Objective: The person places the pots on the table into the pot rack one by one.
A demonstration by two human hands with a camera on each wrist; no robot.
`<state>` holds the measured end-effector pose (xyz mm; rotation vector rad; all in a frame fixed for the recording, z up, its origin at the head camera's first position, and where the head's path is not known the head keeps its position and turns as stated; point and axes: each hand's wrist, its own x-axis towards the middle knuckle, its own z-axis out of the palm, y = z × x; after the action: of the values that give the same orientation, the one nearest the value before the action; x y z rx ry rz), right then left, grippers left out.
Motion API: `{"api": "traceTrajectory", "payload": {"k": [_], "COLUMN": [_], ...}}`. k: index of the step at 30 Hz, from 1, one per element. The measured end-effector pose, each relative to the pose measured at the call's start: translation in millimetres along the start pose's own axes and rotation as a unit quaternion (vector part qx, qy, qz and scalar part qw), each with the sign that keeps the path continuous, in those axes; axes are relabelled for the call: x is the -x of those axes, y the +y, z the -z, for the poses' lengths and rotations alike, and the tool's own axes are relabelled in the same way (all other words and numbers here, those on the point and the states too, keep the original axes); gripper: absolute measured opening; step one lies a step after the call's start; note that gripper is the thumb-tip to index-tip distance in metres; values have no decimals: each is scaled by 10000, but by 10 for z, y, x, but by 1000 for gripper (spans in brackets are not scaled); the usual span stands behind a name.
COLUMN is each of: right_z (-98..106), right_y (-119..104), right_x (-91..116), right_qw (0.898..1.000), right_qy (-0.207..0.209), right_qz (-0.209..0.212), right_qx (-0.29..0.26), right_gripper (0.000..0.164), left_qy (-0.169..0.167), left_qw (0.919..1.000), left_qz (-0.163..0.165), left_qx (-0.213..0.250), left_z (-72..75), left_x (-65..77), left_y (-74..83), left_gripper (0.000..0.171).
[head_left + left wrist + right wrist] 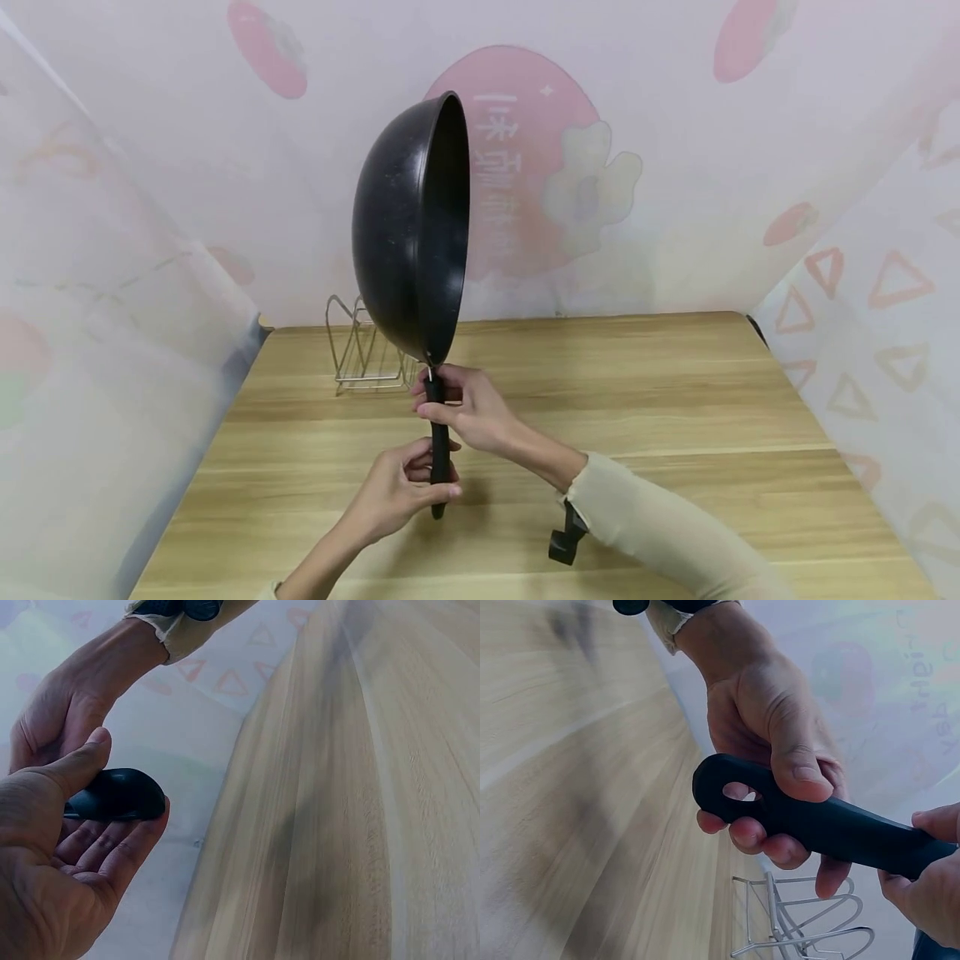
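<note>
A black wok is held upright above the table, its bowl on top, its open side facing right and its handle pointing down. My right hand pinches the handle just below the bowl between thumb and fingers. Lower down, my left hand grips the handle near its end, thumb on one side and fingers on the other. In the right wrist view, the left hand wraps the handle beside its hanging hole. The left wrist view shows the handle's rounded end between the left thumb and fingers.
A wire rack stands at the back left of the wooden table, partly hidden behind the wok. Printed cloth walls enclose the table at the back and both sides. A black wrist device hangs under the right sleeve.
</note>
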<state>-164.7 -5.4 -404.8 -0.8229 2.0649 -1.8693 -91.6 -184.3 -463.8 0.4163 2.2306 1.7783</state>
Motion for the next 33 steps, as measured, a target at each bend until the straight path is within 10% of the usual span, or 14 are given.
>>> {"api": "traceTrajectory", "payload": {"k": [33], "right_z": [-400], "right_y": [12], "right_x": [-344], "right_qw": [9986], "right_qy": [-335], "right_qz": [77], "right_qx": [-397], "right_gripper": [25], "left_qy": [588], "left_qw": [9977], "left_qz": [233], "left_qx": [-248], "left_z": [386], "left_x": [212], "left_y": [-49], "left_gripper": [46]}}
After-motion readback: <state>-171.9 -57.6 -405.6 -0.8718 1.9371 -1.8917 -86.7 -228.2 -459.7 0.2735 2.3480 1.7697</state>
